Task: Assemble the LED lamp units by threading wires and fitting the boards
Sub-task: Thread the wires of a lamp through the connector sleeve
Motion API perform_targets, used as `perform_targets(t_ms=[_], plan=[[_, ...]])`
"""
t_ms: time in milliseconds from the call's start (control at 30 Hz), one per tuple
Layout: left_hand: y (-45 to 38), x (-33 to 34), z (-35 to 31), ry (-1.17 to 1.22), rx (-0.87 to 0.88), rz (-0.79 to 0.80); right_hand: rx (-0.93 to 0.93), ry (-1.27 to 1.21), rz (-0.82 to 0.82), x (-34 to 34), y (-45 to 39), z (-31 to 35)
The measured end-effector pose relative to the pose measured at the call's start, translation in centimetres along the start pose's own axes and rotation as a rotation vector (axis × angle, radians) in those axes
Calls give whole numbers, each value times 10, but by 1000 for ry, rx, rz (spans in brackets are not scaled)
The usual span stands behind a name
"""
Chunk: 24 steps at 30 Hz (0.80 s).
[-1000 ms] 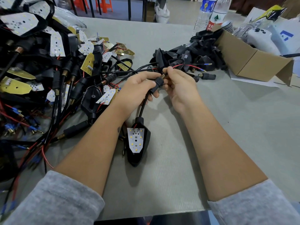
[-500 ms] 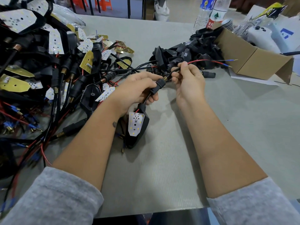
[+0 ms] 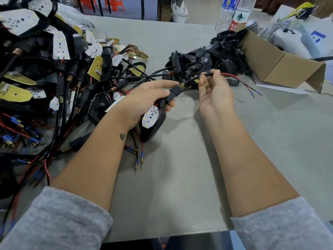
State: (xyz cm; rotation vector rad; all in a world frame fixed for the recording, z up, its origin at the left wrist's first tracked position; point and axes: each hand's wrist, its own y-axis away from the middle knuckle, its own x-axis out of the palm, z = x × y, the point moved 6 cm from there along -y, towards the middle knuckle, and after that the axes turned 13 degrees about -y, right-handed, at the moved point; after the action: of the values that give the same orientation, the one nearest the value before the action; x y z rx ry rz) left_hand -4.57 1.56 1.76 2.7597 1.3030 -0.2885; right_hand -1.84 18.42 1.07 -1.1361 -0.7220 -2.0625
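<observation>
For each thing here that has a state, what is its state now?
Left hand: grips the black stem.
Right hand: pinches the wire.
Wire: threaded through the stem, ends free.
LED board: seated in its housing.
Box: open, on its side.
Bottles: upright.

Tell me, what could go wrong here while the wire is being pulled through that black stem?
1. The right hand pinches the sheathed wire only at its fingertips, so it might slip.
2. The wire's loose red and black ends trail toward the pile of black housings and could snag there.
3. The left hand grips the black stem, and the lamp unit's LED board hangs below; a hard tug may unseat it.
</observation>
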Motion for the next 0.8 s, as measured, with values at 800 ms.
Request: perform_targets(t_ms=[800], plan=[[-5,-19,12,107,-108,-348,149,318,327,27,24,-27]])
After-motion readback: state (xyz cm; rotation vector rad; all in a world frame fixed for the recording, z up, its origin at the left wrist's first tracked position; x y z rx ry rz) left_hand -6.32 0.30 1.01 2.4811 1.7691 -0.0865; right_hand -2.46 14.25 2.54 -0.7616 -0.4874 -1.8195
